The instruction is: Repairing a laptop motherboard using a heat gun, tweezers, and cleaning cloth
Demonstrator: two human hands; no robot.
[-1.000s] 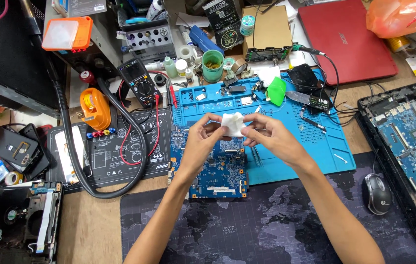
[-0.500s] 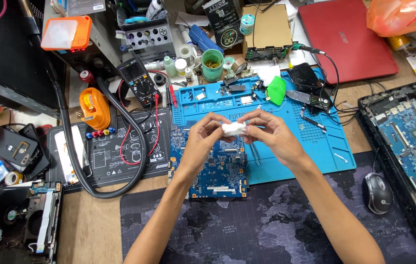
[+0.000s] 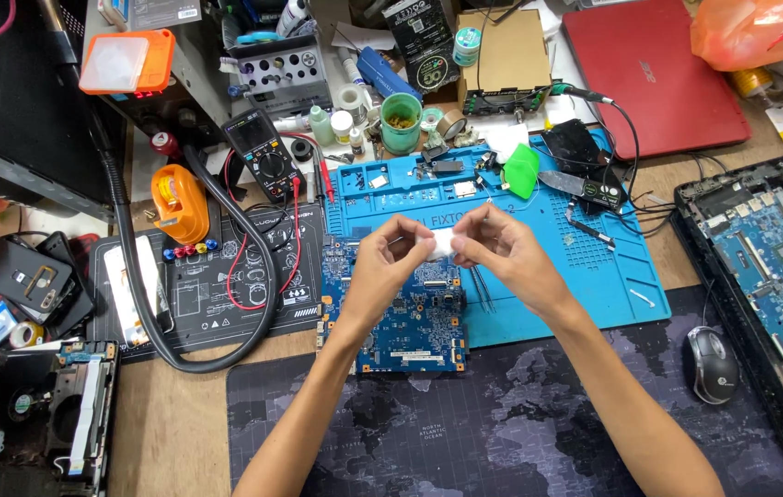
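My left hand (image 3: pixel 390 260) and my right hand (image 3: pixel 499 247) meet above a blue circuit board (image 3: pixel 398 315), both pinching a small folded white wipe (image 3: pixel 444 242) between their fingertips. The wipe is mostly covered by the fingers. The board lies half on the blue silicone work mat (image 3: pixel 585 267) and half on the dark map-print desk mat (image 3: pixel 465 433). Thin tweezers (image 3: pixel 482 287) lie on the blue mat just under my right hand.
A black multimeter (image 3: pixel 261 158) with red leads and an orange tool (image 3: pixel 179 201) sit at the left. A red laptop (image 3: pixel 651 72) lies at the back right, an opened laptop chassis (image 3: pixel 771 276) and a mouse (image 3: pixel 712 364) at the right. A green cup (image 3: pixel 401 121) stands behind the mat.
The white wipe, spread wider a second ago, is folded smaller between my fingertips. Both hands have stayed in place above the board.
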